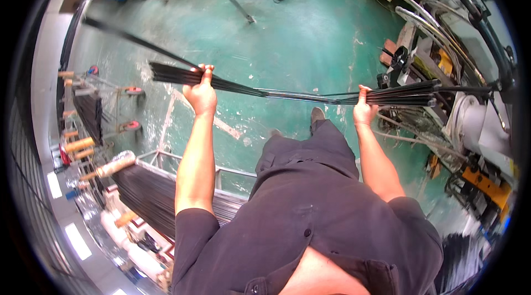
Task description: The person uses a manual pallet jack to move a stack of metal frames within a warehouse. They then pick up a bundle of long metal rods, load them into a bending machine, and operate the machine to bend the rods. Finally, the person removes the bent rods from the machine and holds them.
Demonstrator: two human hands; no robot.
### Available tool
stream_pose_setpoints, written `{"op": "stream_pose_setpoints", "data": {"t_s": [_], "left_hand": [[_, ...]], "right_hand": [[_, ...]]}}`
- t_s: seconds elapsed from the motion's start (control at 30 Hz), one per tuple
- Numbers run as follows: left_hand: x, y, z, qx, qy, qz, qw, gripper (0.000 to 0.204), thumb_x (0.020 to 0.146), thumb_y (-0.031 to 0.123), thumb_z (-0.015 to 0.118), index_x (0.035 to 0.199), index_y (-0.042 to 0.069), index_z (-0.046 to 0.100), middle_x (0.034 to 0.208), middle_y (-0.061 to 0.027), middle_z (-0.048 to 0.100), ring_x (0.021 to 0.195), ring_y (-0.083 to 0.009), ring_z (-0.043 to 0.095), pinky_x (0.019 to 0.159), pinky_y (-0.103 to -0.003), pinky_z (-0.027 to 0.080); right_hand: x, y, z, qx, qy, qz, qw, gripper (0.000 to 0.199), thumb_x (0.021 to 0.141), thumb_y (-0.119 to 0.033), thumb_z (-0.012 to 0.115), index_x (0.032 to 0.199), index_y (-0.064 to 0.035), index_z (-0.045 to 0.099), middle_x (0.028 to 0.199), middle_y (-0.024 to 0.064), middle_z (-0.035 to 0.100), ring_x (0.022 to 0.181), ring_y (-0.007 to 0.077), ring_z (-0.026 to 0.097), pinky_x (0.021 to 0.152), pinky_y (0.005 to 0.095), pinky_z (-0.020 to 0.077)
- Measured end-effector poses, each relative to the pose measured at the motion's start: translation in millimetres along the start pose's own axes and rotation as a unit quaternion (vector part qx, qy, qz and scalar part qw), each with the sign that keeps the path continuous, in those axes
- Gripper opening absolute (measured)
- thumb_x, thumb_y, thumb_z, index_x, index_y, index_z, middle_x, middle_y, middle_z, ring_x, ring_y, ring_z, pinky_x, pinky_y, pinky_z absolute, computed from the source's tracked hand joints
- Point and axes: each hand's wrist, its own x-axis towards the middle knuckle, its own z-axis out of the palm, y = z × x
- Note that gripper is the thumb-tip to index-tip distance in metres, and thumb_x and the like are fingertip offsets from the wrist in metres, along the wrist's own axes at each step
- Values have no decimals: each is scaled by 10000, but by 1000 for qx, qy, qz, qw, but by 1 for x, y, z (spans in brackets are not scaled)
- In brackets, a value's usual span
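A bundle of thin black rods (pixel 293 96) is gripped by closed left hand (pixel 200 94) and right hand (pixel 364 109). The splayed left ends could slip and scatter onto the green floor (pixel 298 35).

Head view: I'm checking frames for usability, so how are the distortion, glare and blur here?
Head view: strong fisheye, with a black rim and the black rod bundle bowed between the left hand and right hand; the far-left rod ends are motion-blurred; the green floor shows soft glare; the rack of rods at lower left is stretched but readable.
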Motion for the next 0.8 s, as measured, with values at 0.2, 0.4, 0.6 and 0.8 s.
{"op": "stream_pose_setpoints", "data": {"t_s": [0.2,0.4,0.6,0.8], "left_hand": [[47,-82,-40,46,-76,-40,995,226,956,-200,640,1130,-55,657,1108,-150,730,1037,-259,745,1015,-398,611],[78,-89,-25,58,-156,-55,985,181,983,-133,664,1149,-64,679,1127,-159,746,1076,-246,734,1011,-373,592],[63,-110,-39,75,-191,-66,977,178,984,-89,682,1151,-33,709,1150,-138,765,1092,-215,723,1022,-358,565],[70,-121,-44,121,-205,-59,969,143,978,-70,703,1109,-23,734,1131,-129,775,1080,-210,729,1013,-345,571]], "right_hand": [[-71,50,59,23,110,51,992,161,1053,-202,718,1079,-53,770,1043,44,796,997,148,716,932,321,545],[-95,41,67,-45,129,53,989,186,1088,-208,673,1135,-46,751,1087,48,784,1020,137,689,947,311,525],[-154,93,62,-28,154,93,983,201,1071,-228,690,1168,-63,749,1142,38,765,1073,163,688,1015,332,515],[-164,75,56,-10,145,133,980,269,1064,-290,706,1224,-77,746,1129,25,755,1061,158,683,1007,331,520]]}}
